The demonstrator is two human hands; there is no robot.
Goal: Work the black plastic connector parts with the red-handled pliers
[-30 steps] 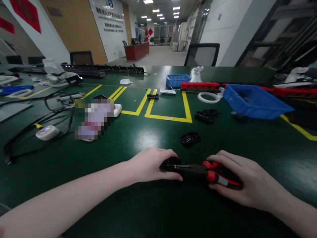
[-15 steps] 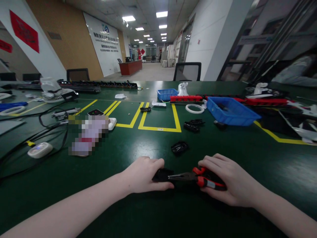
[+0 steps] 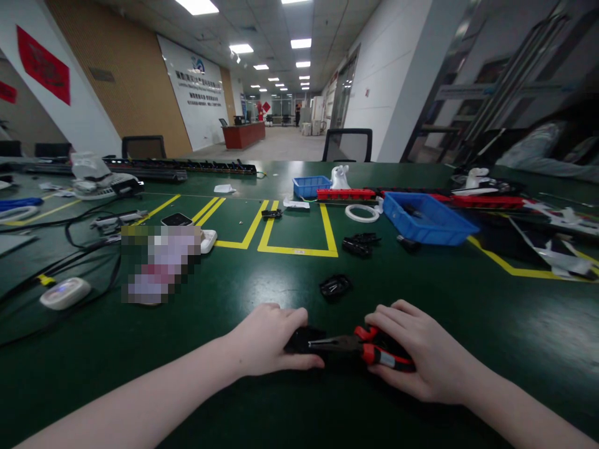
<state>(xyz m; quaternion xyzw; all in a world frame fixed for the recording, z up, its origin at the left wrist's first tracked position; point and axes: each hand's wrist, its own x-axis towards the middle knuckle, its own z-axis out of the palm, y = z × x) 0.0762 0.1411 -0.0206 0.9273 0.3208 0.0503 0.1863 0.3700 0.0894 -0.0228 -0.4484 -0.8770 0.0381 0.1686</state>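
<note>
Near the table's front, my left hand (image 3: 272, 342) is closed on a small black part (image 3: 299, 340), pinched between thumb and fingers. My right hand (image 3: 418, 352) is wrapped round the red and black handles of the needle-nose pliers (image 3: 341, 343). Their tips point left and reach the black part; whether the jaws grip it is too small to tell. A black piece (image 3: 336, 285) lies on the table just beyond the hands. Farther back sit more black parts (image 3: 359, 244), left of the large blue bin (image 3: 425, 218).
On the left lie a blurred-out phone (image 3: 163, 265), a white oval device (image 3: 65, 293) and black cables. Toward the back are a small blue tray (image 3: 310, 186), a white ring (image 3: 362, 213) and red strips (image 3: 346, 195). A person's sleeve (image 3: 538, 146) shows at the far right.
The view has tilted up slightly, so the table things appear lower and a little to the left. Both hands keep their holds, and the pliers still meet the black part.
</note>
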